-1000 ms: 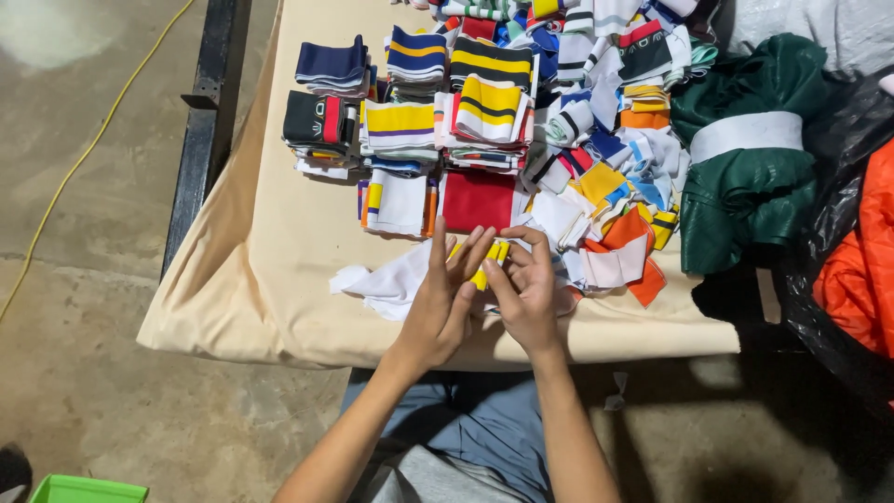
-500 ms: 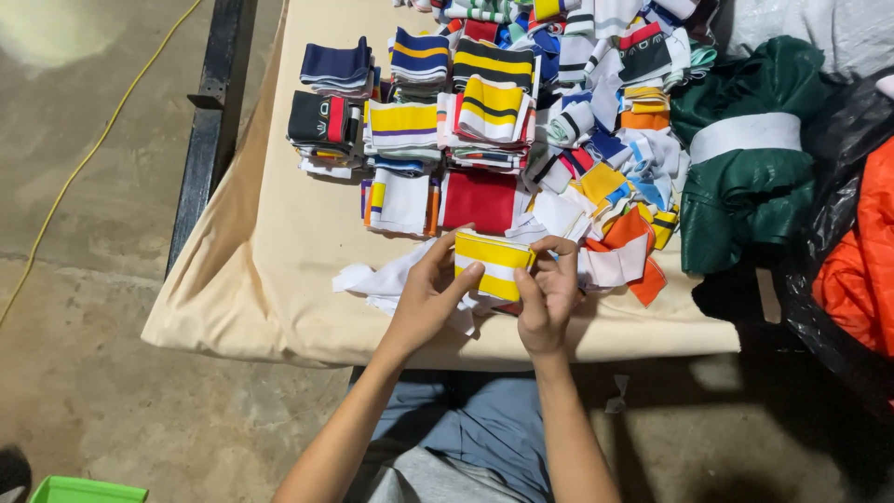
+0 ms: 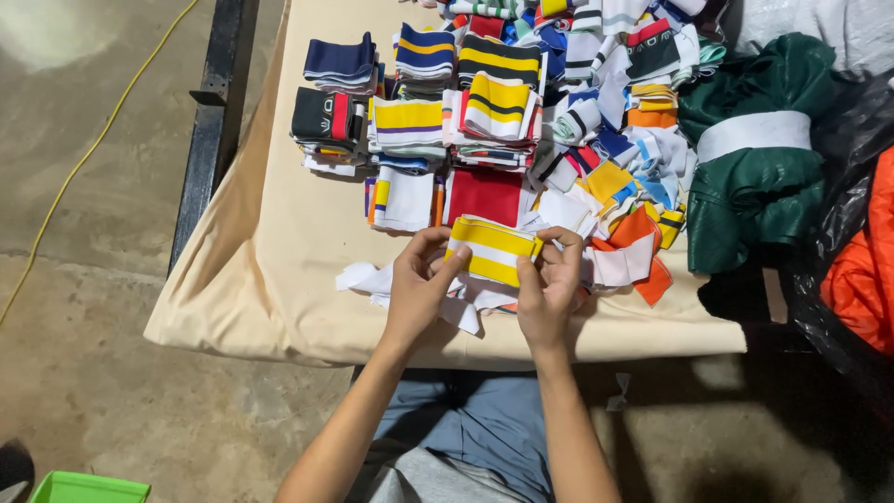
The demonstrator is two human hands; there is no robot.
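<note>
My left hand (image 3: 419, 284) and my right hand (image 3: 549, 279) together hold a folded yellow piece of ribbed cloth with a white stripe (image 3: 492, 250), one hand at each end, just above the table's front edge. Under the hands lie loose white cloth scraps (image 3: 372, 279). Right behind the held piece sits a red folded piece (image 3: 486, 194) and a white stack with a yellow edge (image 3: 402, 198). Further back stand neat stacks of striped pieces: yellow-and-white (image 3: 407, 116), yellow-and-black (image 3: 498, 98), navy (image 3: 340, 61).
A beige cloth covers the table (image 3: 279, 251). A loose heap of mixed coloured pieces (image 3: 624, 158) lies at the right, beside a green fabric bundle with a white band (image 3: 754, 177). An orange fabric in black plastic (image 3: 861, 270) is at far right. A yellow cable (image 3: 84, 158) runs across the concrete floor; a green bin (image 3: 88, 486) sits at bottom left.
My hands were pressed together over a small yellow piece; they have spread apart and lifted slightly, and the yellow-and-white piece is now stretched out flat between them.
</note>
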